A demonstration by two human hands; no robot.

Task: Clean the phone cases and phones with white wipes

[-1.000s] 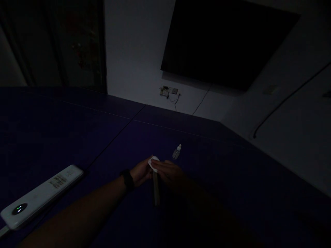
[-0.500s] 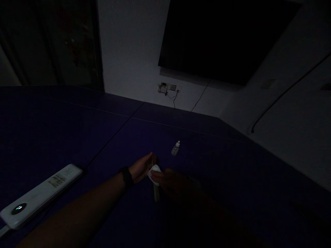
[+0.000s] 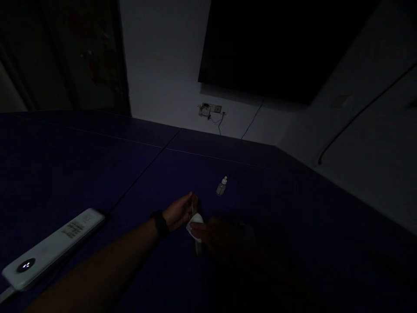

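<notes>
In the dim light, my left hand (image 3: 179, 211), with a black watch (image 3: 160, 222) on its wrist, has its fingers curled round the far end of a narrow, flat strip (image 3: 198, 248). What kind of thing the strip is stays too dark to tell. My right hand (image 3: 208, 233) pinches a white cloth or tissue (image 3: 195, 221), folded over the strip's middle. The strip's near end sticks out below the cloth. Beyond both hands, a small clear dropper bottle (image 3: 221, 188) with a white top stands on the dark blue table (image 3: 156, 182).
A long white device (image 3: 55, 248) with a round lit display lies at the left, a strap or cable at its near end. At the back are a wall socket (image 3: 217, 109) with cables and a large dark screen (image 3: 276, 48). A seam crosses the tabletop.
My right hand has slid the white cloth slightly down the strip, towards me. My left hand keeps its grip at the far end. The view has shifted a little.
</notes>
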